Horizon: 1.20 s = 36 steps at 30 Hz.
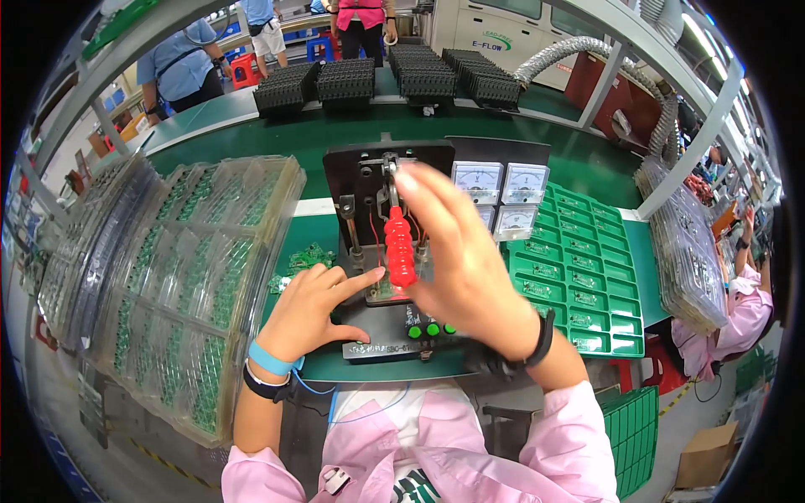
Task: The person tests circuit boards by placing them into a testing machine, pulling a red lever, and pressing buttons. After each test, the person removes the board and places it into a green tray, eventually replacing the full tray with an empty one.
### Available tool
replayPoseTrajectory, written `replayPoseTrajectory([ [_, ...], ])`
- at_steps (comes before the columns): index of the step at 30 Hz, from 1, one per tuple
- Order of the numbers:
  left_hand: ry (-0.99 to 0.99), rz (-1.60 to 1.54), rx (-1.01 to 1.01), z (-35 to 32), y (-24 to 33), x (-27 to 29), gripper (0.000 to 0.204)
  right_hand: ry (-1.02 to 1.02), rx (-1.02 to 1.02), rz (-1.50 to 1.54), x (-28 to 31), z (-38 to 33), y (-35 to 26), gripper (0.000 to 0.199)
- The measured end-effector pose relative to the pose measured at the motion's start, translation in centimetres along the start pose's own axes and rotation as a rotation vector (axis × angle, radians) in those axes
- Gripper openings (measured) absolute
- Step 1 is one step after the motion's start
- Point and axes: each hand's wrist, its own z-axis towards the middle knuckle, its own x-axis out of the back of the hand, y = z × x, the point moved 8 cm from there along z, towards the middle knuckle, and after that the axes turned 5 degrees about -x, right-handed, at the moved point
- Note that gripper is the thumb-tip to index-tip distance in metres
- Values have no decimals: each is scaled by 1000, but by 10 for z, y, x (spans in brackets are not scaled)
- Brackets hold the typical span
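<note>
Red handle (399,247) stood upright at the front of a black fixture (345,172), in the middle of the green bench (277,130). Right hand (470,264) was alongside it, fingers reaching up toward the metal clamp (391,168), thumb by the handle's lower end; could not tell whether it gripped or merely touched. Left hand (309,308) had thumb and forefinger spread wide, forefinger pointing in near the handle's foot, contact unclear. Three green buttons (433,330) sat in front. Dial meters (478,182) stood right of the fixture, then a green compartment tray (622,289) with small boards. Loose green boards (310,258) lay beyond the left hand.
</note>
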Motion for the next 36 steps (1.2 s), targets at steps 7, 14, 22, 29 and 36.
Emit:
replayPoseTrajectory([
  [7,40,-44,21,-11,-1,-5,93,46,329,88,-10,0,-16,84],
  [14,181,-102,71,-24,-1,0,90,436,340,217,42,57,-10,65],
  [22,221,170,482,-86,-48,-7,37,624,-254,725,20,54,71,33],
  [29,259,147,241,-56,-57,-5,18,-66,-933,1018,-55,-93,130,23],
  [36,53,181,243,-49,-62,-11,21,-447,-670,261,-81,-79,82,22],
])
